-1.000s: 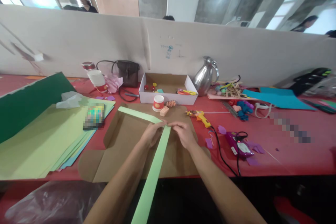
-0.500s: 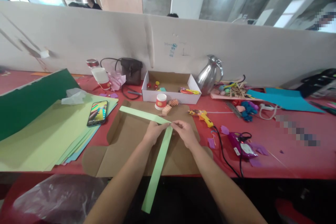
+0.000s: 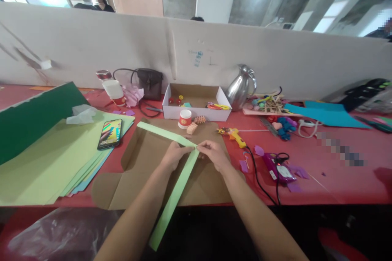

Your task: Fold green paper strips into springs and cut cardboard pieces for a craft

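Two arms of light green paper strip meet at a corner between my hands: one paper strip [image 3: 161, 132] runs off to the upper left, the other paper strip [image 3: 176, 193] slants down past the table's front edge. My left hand [image 3: 174, 155] pinches the strips at that corner from the left. From the right, my right hand [image 3: 213, 155] pinches the same corner with thumb and forefinger. Whether it is one folded strip or two joined ones I cannot tell. Under both hands lies an unfolded brown cardboard sheet [image 3: 137, 185]. Folded paper springs [image 3: 192, 129] sit just beyond.
A paper cup [image 3: 185, 119] stands before a white box [image 3: 196, 113]. To the right lie a yellow glue gun [image 3: 237, 138], its black cord and a purple power strip [image 3: 279, 168]. Left are a phone [image 3: 109, 134] and paper sheets [image 3: 45, 163]. A steel jug [image 3: 240, 87] stands behind.
The lower strip arm has swung to the left at its near end. My hands keep their pinch at the corner. The whole view has shifted slightly.
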`<state>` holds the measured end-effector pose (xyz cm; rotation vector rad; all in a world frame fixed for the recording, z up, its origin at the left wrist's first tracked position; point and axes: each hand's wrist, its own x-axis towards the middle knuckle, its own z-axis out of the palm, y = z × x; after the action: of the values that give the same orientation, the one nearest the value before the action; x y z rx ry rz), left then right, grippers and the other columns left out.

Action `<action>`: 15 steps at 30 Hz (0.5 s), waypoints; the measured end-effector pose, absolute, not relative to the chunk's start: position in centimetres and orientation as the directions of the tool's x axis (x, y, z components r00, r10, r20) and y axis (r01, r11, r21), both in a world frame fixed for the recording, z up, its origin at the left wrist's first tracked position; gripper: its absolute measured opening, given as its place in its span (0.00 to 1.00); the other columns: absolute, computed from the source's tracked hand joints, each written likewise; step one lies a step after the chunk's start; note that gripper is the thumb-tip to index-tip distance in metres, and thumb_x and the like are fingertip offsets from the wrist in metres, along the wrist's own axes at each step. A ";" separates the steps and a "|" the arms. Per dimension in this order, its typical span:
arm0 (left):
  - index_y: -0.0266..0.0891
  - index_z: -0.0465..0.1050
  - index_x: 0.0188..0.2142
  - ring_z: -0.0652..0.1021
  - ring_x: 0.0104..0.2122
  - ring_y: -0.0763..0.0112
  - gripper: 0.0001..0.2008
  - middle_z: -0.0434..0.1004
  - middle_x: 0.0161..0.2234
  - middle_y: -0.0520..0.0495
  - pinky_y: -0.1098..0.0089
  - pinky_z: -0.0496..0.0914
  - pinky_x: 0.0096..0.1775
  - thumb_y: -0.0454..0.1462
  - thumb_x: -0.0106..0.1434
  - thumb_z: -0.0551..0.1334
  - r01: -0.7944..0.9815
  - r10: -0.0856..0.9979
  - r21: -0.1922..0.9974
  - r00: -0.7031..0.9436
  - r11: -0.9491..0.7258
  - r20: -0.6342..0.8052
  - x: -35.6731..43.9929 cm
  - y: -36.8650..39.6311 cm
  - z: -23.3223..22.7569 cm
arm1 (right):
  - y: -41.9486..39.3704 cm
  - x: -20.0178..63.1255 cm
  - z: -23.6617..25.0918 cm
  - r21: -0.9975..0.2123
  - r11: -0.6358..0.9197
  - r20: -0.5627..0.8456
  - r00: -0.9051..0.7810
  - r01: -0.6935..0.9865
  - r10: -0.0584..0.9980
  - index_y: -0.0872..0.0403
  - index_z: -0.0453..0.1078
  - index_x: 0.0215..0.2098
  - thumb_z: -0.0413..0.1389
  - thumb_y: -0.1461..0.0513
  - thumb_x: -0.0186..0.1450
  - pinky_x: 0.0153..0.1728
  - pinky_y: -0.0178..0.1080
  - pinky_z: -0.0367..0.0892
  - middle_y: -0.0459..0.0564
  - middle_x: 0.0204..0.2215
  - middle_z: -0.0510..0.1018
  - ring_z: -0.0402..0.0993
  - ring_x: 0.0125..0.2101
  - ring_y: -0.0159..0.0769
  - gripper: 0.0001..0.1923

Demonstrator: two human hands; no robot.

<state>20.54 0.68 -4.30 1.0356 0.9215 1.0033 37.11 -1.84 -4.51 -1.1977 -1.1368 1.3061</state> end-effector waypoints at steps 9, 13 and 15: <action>0.33 0.78 0.32 0.80 0.29 0.65 0.14 0.81 0.29 0.43 0.68 0.73 0.35 0.40 0.49 0.72 -0.145 0.940 0.969 0.309 0.200 -0.148 19.5 0.2 -4.0 | -1.5 36.9 -4.9 -0.991 -0.079 -0.076 -0.037 -0.111 0.996 0.56 0.72 0.27 0.65 0.54 0.50 0.21 0.32 0.62 0.44 0.19 0.76 0.70 0.20 0.29 0.14; 0.33 0.79 0.30 0.79 0.26 0.64 0.14 0.81 0.27 0.43 0.69 0.72 0.30 0.41 0.48 0.72 -0.064 0.967 0.984 0.207 0.166 -0.150 19.9 0.2 -4.4 | -1.4 36.7 -5.1 -0.991 -0.080 -0.079 -0.015 -0.111 0.997 0.56 0.71 0.27 0.65 0.54 0.50 0.21 0.32 0.62 0.43 0.19 0.75 0.70 0.19 0.29 0.14; 0.33 0.79 0.34 0.80 0.31 0.61 0.16 0.83 0.31 0.42 0.67 0.73 0.33 0.41 0.47 0.72 -0.067 0.969 0.986 0.206 0.152 -0.135 20.1 0.2 -4.4 | -1.4 36.6 -5.2 -0.991 -0.075 -0.075 -0.005 -0.108 0.997 0.55 0.71 0.28 0.64 0.54 0.51 0.21 0.32 0.62 0.43 0.19 0.74 0.70 0.19 0.29 0.14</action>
<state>20.13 0.21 -4.40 1.1328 1.0670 0.9947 36.58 -1.35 -5.21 -1.1825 -1.0934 1.3137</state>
